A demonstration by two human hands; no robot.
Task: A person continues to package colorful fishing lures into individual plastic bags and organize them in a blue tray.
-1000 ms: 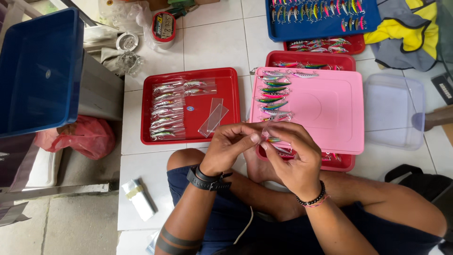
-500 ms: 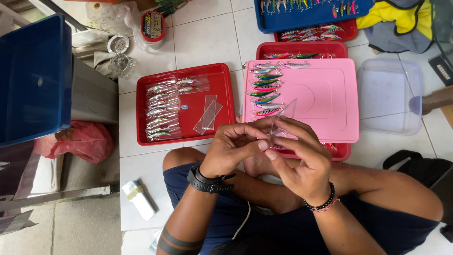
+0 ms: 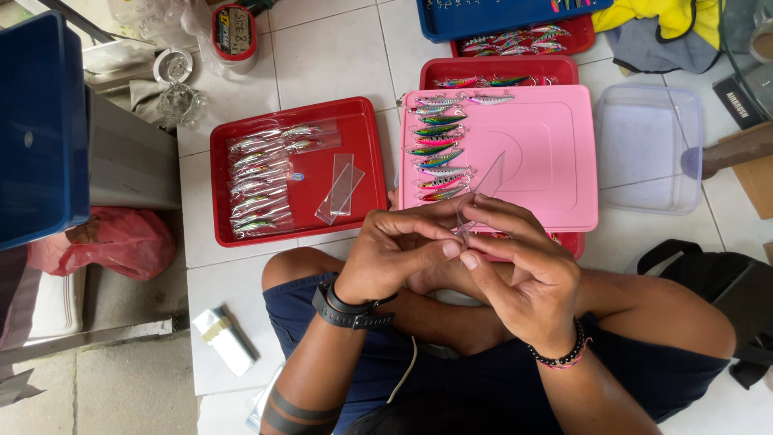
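Note:
I sit on a tiled floor with both hands together over my lap. My left hand [image 3: 407, 250] and my right hand [image 3: 515, 262] pinch a narrow clear plastic sleeve [image 3: 481, 189] that sticks up between the fingertips. Just beyond them a pink tray lid [image 3: 547, 145] carries a row of colourful fishing lures [image 3: 439, 153]. To the left a red tray [image 3: 366, 129] holds several lures packed in clear sleeves [image 3: 258, 177] and loose empty sleeves [image 3: 340, 189].
More red trays [image 3: 499, 68] and a blue tray [image 3: 491, 24] of lures lie further out. A clear plastic box [image 3: 648, 149] sits right, a blue bin [image 3: 40, 121] and red bag [image 3: 113, 242] left, a black bag [image 3: 717, 282] by my right knee.
My hands have drawn slightly closer to me, and the clear sleeve now stands up between the fingertips. The view has shifted a little toward the trays.

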